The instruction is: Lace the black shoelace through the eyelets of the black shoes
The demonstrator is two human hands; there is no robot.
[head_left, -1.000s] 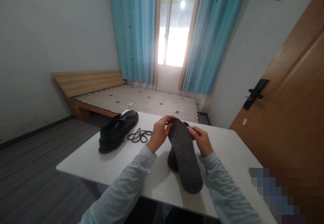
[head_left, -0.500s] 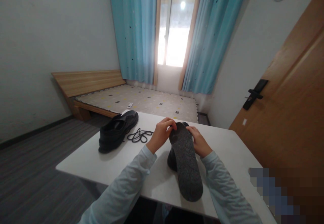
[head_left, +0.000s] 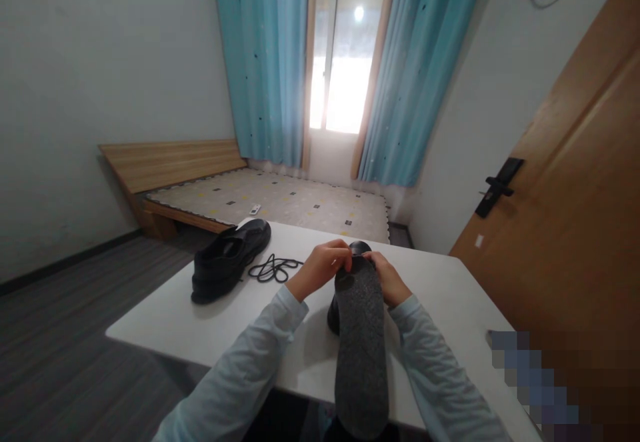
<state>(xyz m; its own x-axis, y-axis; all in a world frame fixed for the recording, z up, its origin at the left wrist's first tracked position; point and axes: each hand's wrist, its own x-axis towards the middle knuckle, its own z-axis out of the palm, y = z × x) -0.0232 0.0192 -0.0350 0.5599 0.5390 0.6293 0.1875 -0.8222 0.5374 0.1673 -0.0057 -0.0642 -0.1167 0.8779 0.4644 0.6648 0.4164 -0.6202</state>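
Observation:
A long grey felt insole (head_left: 361, 355) stretches from my hands toward the near table edge. My left hand (head_left: 320, 267) pinches its far tip from the left, and my right hand (head_left: 384, 277) grips the same tip from the right. Beneath the insole's far end sits a black shoe (head_left: 334, 312), mostly hidden by the insole and my hands. A second black shoe (head_left: 227, 260) rests on the white table (head_left: 175, 319) to the left, with a loose black lace (head_left: 273, 269) beside it.
A low wooden bed with a patterned mat (head_left: 280, 199) stands behind the table. Blue curtains (head_left: 270, 62) flank a bright window. A wooden door (head_left: 575, 182) with a black handle is on the right. Grey floor lies to the left.
The insole has swung lower, its near end now dropping past the table edge. Both hands have slid closer together at its far tip, over the shoe.

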